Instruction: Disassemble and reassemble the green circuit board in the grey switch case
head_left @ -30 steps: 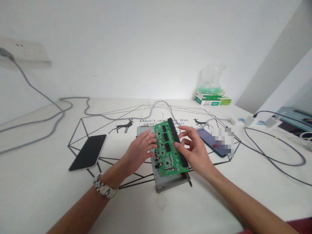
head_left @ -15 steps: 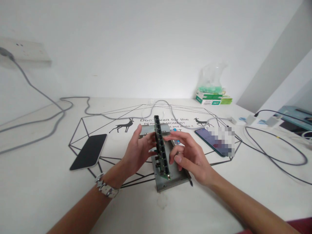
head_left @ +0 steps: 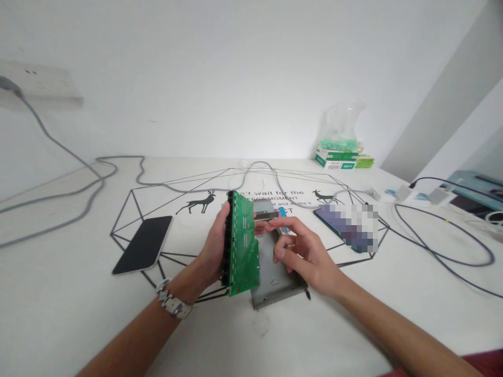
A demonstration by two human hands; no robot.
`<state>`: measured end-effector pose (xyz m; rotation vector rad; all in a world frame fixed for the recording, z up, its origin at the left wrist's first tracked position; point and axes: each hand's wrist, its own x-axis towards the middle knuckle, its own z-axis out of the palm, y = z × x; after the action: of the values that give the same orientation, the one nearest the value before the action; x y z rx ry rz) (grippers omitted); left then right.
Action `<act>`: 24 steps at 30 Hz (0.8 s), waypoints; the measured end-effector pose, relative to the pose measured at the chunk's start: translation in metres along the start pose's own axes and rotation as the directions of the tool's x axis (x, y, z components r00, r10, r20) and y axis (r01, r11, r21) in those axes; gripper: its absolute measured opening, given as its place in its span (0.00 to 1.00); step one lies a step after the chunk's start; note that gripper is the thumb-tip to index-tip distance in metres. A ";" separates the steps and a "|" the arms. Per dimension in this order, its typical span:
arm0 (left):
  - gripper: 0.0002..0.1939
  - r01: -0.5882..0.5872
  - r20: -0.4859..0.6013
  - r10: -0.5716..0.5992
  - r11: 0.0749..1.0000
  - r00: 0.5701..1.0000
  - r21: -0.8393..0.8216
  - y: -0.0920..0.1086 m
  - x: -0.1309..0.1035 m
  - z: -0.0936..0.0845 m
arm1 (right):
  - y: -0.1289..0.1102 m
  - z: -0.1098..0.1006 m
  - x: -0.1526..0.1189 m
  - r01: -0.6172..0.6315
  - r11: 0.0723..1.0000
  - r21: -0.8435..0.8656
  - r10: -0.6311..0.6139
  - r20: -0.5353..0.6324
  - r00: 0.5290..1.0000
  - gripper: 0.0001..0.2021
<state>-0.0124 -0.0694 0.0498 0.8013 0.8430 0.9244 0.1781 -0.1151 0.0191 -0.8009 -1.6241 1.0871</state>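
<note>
A green circuit board (head_left: 244, 246) with a row of black ports along its left edge is held up on edge by my left hand (head_left: 215, 248). The thumb lies along the port side and the other fingers are mostly hidden behind the board. Just right of the board hovers my right hand (head_left: 304, 251), its fingers bent and apart, with nothing in them; the index fingertip is close to the left hand's fingertips. Below both hands a grey metal casing (head_left: 275, 290) lies on the table. Behind it are another metal piece (head_left: 264, 207) and a blue-handled item (head_left: 282, 213), partly hidden.
A black-screened phone (head_left: 145, 245) lies to the left, and a second phone (head_left: 334, 225), partly blurred, to the right. Grey cable (head_left: 176, 188) runs along the back. Chargers and a power strip (head_left: 408, 195) sit at right, boxes (head_left: 337, 157) under a plastic bag behind.
My left hand has turned the circuit board and shifted it left, so its green underside now faces right and up. My right hand has stayed nearly in place.
</note>
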 end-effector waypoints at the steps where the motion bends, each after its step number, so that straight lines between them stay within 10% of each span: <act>1: 0.37 -0.005 0.007 0.005 1.000 1.000 0.006 -0.001 0.000 -0.001 | 0.001 0.000 0.001 -0.032 0.999 -0.039 0.031 -0.027 0.999 0.16; 10: 0.40 -0.032 0.196 0.054 0.993 0.979 -0.114 -0.010 0.000 -0.002 | 0.013 0.002 0.006 -0.198 0.948 -0.249 0.159 -0.169 0.973 0.14; 17: 0.40 -0.002 0.206 0.022 0.995 0.978 -0.100 -0.012 0.001 0.002 | 0.018 0.006 0.008 -0.257 0.960 0.114 0.266 -0.072 0.961 0.15; 24: 0.35 -0.173 0.171 0.164 0.984 0.972 0.043 -0.022 0.019 -0.007 | 0.011 -0.002 0.011 -0.221 0.940 0.259 0.289 -0.265 0.920 0.19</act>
<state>-0.0048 -0.0593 0.0227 0.9983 0.6647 0.9706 0.1764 -0.1006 0.0126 -0.9933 -1.1402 1.2405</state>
